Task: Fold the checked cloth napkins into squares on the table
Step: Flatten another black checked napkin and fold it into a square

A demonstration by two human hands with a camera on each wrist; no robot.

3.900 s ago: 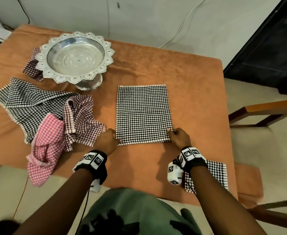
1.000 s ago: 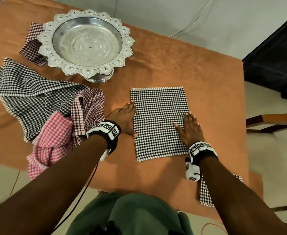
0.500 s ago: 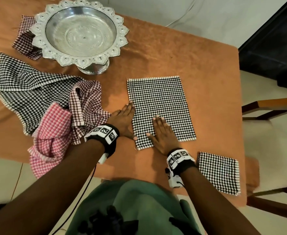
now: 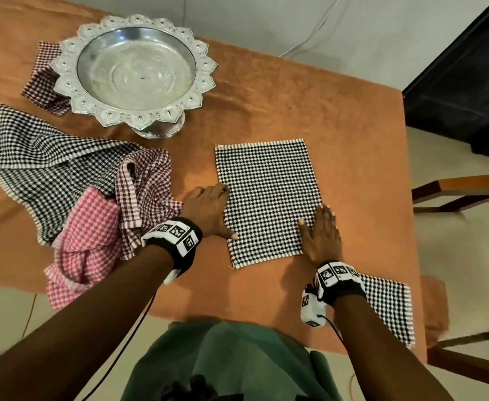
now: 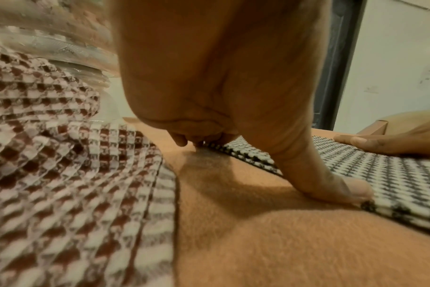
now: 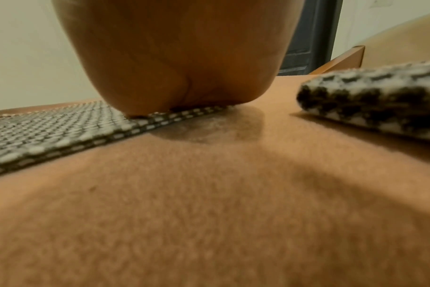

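A black-and-white checked napkin (image 4: pixel 266 198), folded into a rectangle, lies flat in the middle of the orange table (image 4: pixel 338 117). My left hand (image 4: pixel 208 209) lies flat at its left edge, thumb and fingertips touching the cloth (image 5: pixel 393 178). My right hand (image 4: pixel 321 230) presses flat on its near right corner with straight fingers; the right wrist view shows the palm (image 6: pixel 179 58) down on the napkin edge (image 6: pixel 62 132). A folded black-and-white square (image 4: pixel 387 308) sits at the table's near right corner, partly hidden by my right forearm.
A heap of unfolded napkins lies at left: black-and-white (image 4: pixel 35 163), maroon check (image 4: pixel 147 186) and pink check (image 4: pixel 87 244). An ornate silver pedestal bowl (image 4: pixel 136 70) stands at the back left over another maroon napkin (image 4: pixel 39 79). A wooden chair (image 4: pixel 463 192) stands to the right.
My right hand has slid from the napkin's near middle out to its near right edge. The left hand stays at the left edge. The head view shifted slightly.
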